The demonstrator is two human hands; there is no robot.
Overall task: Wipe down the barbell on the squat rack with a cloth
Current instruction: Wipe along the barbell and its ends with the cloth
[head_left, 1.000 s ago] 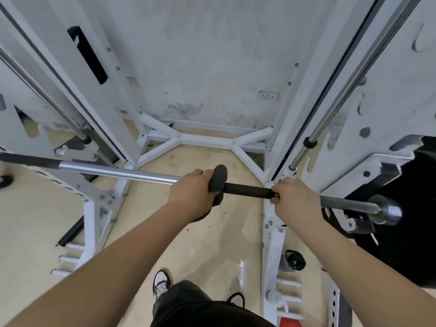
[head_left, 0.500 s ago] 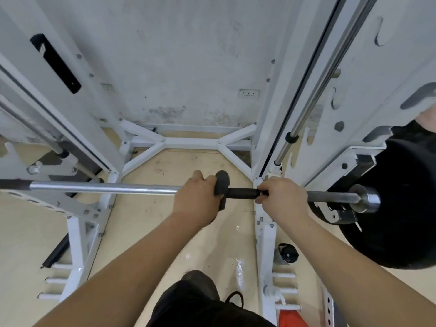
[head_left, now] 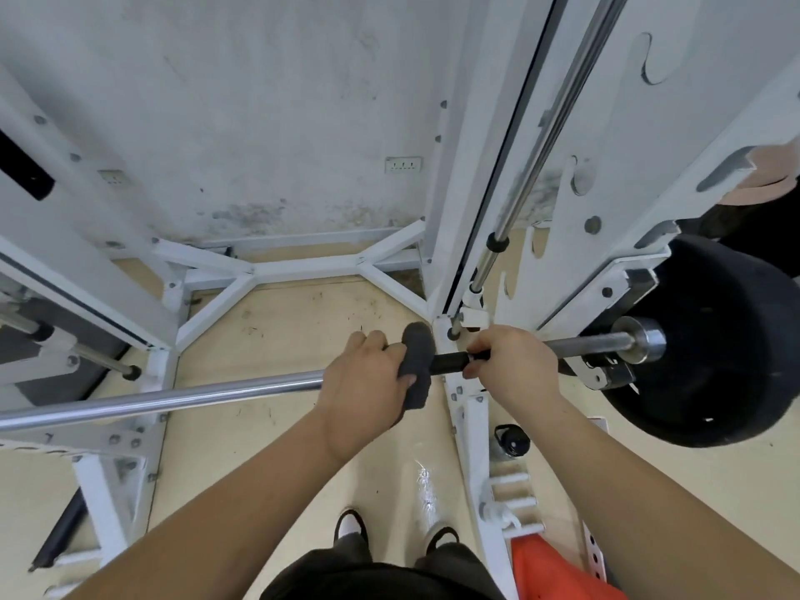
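I record the long chrome steel barbell (head_left: 173,398) lying left-to-right across the white squat rack (head_left: 472,430). Left hand (head_left: 359,385) clamps the dark grey cloth (head_left: 417,355) round it. Right hand (head_left: 515,365) grips bare bar just beside, nearer the rack's right edge.

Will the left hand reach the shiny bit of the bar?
Probably yes. The left hand grips the cloth on the bar, and the shiny stretch runs bare right beside it.

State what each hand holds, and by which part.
The left hand grips a dark cloth wrapped round the shaft of the barbell. The right hand grips the barbell itself, at the right end of its black section.
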